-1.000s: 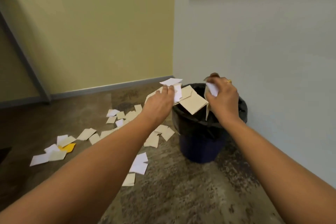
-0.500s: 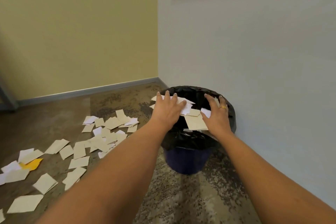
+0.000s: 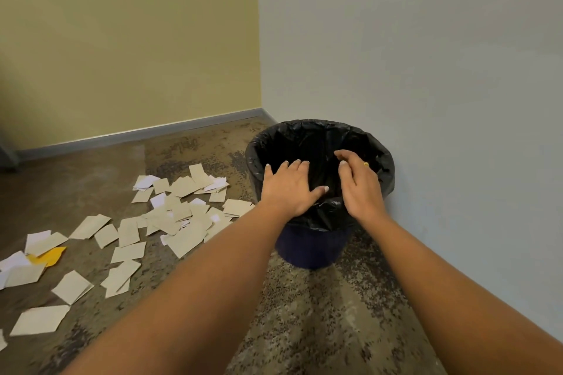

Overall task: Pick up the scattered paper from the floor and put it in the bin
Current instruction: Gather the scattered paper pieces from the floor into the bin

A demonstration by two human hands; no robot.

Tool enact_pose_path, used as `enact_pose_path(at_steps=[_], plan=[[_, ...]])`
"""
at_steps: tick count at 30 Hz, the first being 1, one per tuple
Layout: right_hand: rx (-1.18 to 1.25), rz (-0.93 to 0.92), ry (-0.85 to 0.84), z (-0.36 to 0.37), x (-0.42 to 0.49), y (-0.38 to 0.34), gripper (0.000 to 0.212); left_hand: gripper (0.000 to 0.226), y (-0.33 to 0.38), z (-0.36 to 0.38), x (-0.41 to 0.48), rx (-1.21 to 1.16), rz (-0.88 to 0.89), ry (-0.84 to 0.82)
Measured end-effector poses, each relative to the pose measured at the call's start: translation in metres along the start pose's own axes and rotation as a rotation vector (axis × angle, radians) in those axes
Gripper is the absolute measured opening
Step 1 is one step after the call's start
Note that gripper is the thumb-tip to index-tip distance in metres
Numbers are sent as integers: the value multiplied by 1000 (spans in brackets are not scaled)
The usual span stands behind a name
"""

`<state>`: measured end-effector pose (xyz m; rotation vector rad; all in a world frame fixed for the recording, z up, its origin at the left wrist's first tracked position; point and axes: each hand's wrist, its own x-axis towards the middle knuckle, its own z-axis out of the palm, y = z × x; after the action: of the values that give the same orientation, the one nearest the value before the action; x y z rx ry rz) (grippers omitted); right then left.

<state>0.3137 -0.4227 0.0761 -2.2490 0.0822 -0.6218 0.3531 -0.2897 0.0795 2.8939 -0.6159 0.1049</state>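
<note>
A dark blue bin (image 3: 310,250) with a black liner (image 3: 307,134) stands on the floor in the corner by the grey wall. Both my hands hover over its near rim. My left hand (image 3: 289,189) is flat, fingers spread, holding nothing. My right hand (image 3: 359,189), with a gold ring, has loosely curved fingers and holds nothing. No paper shows inside the dark liner. Several beige and white paper pieces (image 3: 182,213) lie scattered on the floor left of the bin, plus one yellow piece (image 3: 50,257).
The speckled brown floor (image 3: 320,329) runs under my arms. A yellow wall (image 3: 128,39) with a grey skirting board (image 3: 137,132) closes the back; the grey wall (image 3: 426,70) stands right behind the bin.
The stack of paper that both hands held over the bin has dropped out of sight into it. My hands have opened and sunk to the rim.
</note>
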Motion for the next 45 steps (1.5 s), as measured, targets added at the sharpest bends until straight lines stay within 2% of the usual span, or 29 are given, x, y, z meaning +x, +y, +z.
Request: enact_pose_path(at_steps=[3, 6, 9, 12, 16, 19, 22, 26, 29, 34, 39, 45], plan=[[-121, -60, -38, 4, -3, 3, 33, 69, -4, 7, -9, -48, -7, 61], [-235, -133, 8, 10, -8, -1, 31, 63, -6, 12, -19, -74, 12, 145], [-245, -262, 53, 21, -20, -15, 35, 58, -14, 21, -34, -119, 27, 275], [-246, -417, 23, 41, -40, -28, 33, 64, -37, 41, -65, -178, -26, 359], [-314, -670, -39, 87, -72, -30, 26, 73, -86, 79, -108, -182, -180, 311], [-354, -761, -163, 128, -100, -21, 25, 65, -129, 113, -136, -201, -356, 212], [-420, -723, -383, 166, -121, -11, 31, 63, -171, 151, -165, -161, -487, 40], [-551, -463, -826, 214, -131, 5, 47, 73, -207, 191, -186, -110, -525, -248], [-576, -396, -965, 255, -131, 17, 57, 77, -226, 207, -183, -74, -519, -355], [-555, -425, -1048, 314, -124, 22, 64, 84, -270, 215, -165, 76, -447, -337], [-595, -441, -1009, 356, -95, 23, 61, 72, -325, 202, -146, 134, -554, -263], [-571, -352, -922, 386, -66, 35, 58, 78, -365, 203, -138, 45, -715, -270]])
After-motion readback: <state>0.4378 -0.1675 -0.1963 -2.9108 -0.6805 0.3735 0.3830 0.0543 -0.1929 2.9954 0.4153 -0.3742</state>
